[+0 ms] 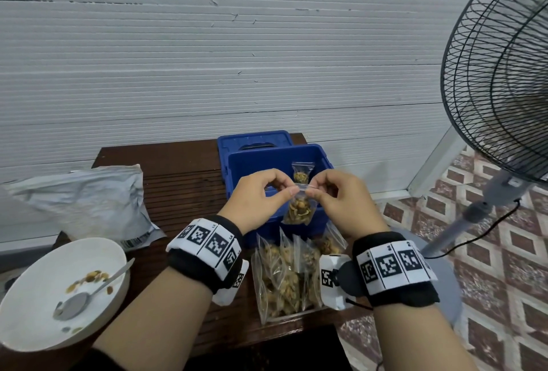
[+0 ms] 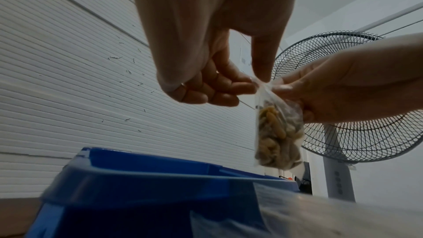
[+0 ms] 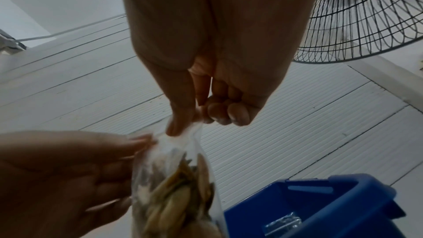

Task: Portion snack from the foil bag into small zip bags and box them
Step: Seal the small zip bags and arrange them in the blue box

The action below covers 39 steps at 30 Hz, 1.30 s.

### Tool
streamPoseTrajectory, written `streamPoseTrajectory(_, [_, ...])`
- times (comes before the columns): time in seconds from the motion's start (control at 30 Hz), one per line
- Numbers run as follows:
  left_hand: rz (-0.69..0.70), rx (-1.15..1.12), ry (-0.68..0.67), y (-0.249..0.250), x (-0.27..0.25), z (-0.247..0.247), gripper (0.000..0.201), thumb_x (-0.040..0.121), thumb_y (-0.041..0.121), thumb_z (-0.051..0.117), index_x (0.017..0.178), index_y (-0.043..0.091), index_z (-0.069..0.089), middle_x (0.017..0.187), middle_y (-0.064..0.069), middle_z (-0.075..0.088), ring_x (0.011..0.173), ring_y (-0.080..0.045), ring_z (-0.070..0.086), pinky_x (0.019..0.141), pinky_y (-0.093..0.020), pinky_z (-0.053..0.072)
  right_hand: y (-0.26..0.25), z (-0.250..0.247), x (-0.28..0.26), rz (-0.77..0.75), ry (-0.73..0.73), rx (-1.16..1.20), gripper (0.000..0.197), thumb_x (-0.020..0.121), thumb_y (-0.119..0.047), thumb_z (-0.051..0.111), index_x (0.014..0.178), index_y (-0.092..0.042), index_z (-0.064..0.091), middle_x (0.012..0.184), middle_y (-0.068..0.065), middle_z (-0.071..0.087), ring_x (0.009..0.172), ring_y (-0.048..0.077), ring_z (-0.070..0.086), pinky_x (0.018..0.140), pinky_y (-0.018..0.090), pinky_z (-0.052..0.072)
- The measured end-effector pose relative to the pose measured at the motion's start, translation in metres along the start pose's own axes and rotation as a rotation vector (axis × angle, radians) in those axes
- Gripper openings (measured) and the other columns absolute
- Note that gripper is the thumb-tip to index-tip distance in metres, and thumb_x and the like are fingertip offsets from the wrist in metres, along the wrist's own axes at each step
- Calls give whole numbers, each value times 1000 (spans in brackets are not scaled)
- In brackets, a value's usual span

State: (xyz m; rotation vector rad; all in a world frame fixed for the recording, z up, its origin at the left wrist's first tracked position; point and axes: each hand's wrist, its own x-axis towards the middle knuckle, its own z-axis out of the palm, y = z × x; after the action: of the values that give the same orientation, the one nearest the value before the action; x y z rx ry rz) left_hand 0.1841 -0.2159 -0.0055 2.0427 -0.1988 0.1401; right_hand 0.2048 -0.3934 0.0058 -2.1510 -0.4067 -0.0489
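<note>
A small clear zip bag (image 1: 299,210) (image 2: 277,137) (image 3: 176,193) filled with snack hangs in the air over the front edge of the blue box (image 1: 237,172) (image 2: 146,178) (image 3: 320,205). My left hand (image 1: 261,195) (image 2: 228,86) pinches the left end of its zip strip, and my right hand (image 1: 335,195) (image 3: 206,111) pinches the right end. Another filled zip bag (image 1: 302,172) stands inside the box. The crumpled foil bag (image 1: 89,201) lies at the table's left.
Several filled zip bags (image 1: 290,276) lie piled in front of the box. A white bowl (image 1: 44,323) with a metal spoon (image 1: 89,293) and a few snack pieces sits at front left. The box lid (image 1: 255,139) leans behind the box. A standing fan (image 1: 504,74) is at right.
</note>
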Motion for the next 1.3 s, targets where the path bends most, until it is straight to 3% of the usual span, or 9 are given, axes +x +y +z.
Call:
streamPoseTrajectory(0.23, [25,40,10,1,1,-1,8,88,22,68,82,27,66,86,13,66,86,1,60,78,-10,43,0,0,0,-1,-44,27,15,85,-19,70,72,-23,63,74,5,65,72,20,60,67,29,48])
streamPoseTrajectory(0.37, [18,49,19,1,2,-1,7,89,24,67,85,29,67,89,12,68,90,1,60,81,-11,43,-4,-2,3,-30,-29,-42,12,86,-12,68,76,-16,64,71,-5,60,66,8,54,60,11,41])
streamPoseTrajectory(0.57, [98,76,6,1,2,-6,9,91,18,64,86,25,64,86,13,64,87,2,58,77,-4,39,-7,-8,3,-9,-89,66,19,85,-8,69,79,-27,67,77,-10,67,72,0,61,68,10,47])
streamPoseTrajectory(0.73, [89,182,1,0,4,-6,12,94,18,61,84,25,60,84,15,58,83,4,53,75,-3,35,-9,-11,3,2,-71,103,28,83,1,67,79,-26,63,76,-5,64,69,-1,58,69,11,48])
streamPoseTrajectory(0.83, [70,155,-42,1,3,-5,12,95,23,58,86,30,57,88,16,58,88,2,54,83,-14,39,-10,-11,3,-1,-50,95,28,83,1,67,79,-26,62,76,-6,62,68,-3,57,68,10,47])
streamPoseTrajectory(0.97, [77,135,-50,-4,3,-4,14,91,30,63,83,40,56,88,14,60,89,-2,56,98,-49,41,-7,-14,2,8,-48,78,26,83,1,67,82,-25,62,77,-7,63,69,-2,58,69,10,47])
streamPoseTrajectory(1.1, [82,150,-14,-2,3,-1,20,93,28,61,79,40,52,84,15,57,88,-3,55,98,-54,38,-8,-13,2,-3,-80,63,24,85,-3,67,84,-26,63,78,-2,63,73,9,58,68,13,49])
streamPoseTrajectory(1.2, [78,167,-3,1,5,-1,23,94,27,59,77,41,51,84,16,56,90,-5,54,100,-53,35,-13,-11,6,-32,-125,-12,5,83,-20,72,84,-20,68,78,1,67,71,13,61,67,22,50])
streamPoseTrajectory(1.3, [62,137,-12,1,6,-2,18,92,33,61,78,41,54,86,18,59,92,-2,55,100,-53,37,-13,-10,13,-77,-132,-115,9,83,-19,72,77,-18,66,72,-4,62,64,5,53,59,13,40])
